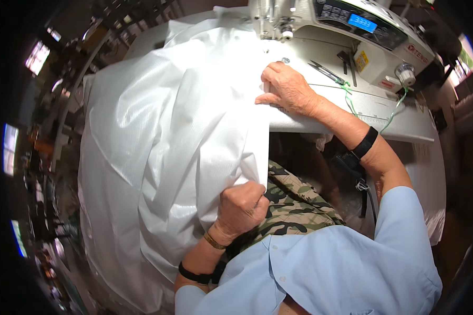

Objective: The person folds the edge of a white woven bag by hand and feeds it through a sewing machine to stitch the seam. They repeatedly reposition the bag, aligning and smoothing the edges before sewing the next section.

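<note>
Slim, pointed metal snips (327,72) are lying right of centre | a bright green cord (347,85) is trailing from their end | a small dark T-shaped tool (344,59) is resting near them, beside a thin dark rod (352,71) | a bright rectangular window (37,58) is glowing at far left | dark thin-barred furniture (151,11) is standing upper left

1 large sheet of white fabric (178,121), finely lined and faintly glossy, lies across the left part of the worktop (412,126) and drapes down over its near side. Its body is loose and rumpled, with long, soft folds running from far to near. The right edge is fairly straight, bunched into tight creases toward its near end. Bright light washes out detail at the far right.
</note>
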Demonstrator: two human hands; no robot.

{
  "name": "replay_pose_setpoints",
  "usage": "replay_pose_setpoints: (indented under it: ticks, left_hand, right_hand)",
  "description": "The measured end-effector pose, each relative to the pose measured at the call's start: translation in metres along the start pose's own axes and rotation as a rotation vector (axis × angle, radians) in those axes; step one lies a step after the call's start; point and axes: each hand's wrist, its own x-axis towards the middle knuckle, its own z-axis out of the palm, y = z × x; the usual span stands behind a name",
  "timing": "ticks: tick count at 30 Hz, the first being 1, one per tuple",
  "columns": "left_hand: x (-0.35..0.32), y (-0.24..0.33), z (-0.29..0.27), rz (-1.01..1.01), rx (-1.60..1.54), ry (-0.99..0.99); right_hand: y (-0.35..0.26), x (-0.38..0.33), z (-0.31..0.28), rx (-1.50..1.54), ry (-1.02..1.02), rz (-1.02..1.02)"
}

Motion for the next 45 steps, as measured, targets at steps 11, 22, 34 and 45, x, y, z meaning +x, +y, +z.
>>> replay_pose_setpoints:
  ticks: [11,22,34,45]
  left_hand:
    - [0.033,-0.017,-0.001,0.098,0.153,-0.052]
    - [0.111,-0.028,-0.005,0.151,0.344,-0.108]
    - [0.196,-0.050,0.011,0.062,0.488,-0.109]
    - [0.238,-0.063,0.010,-0.248,0.315,-0.054]
  right_hand:
    - [0.004,-0.003,0.003,-0.057,0.042,0.129]
    - [0.007,0.000,-0.006,0.042,-0.067,0.218]
    - [0.012,0.001,-0.001,0.033,0.004,0.211]
    - [0.015,0.005,0.001,0.023,0.025,0.319]
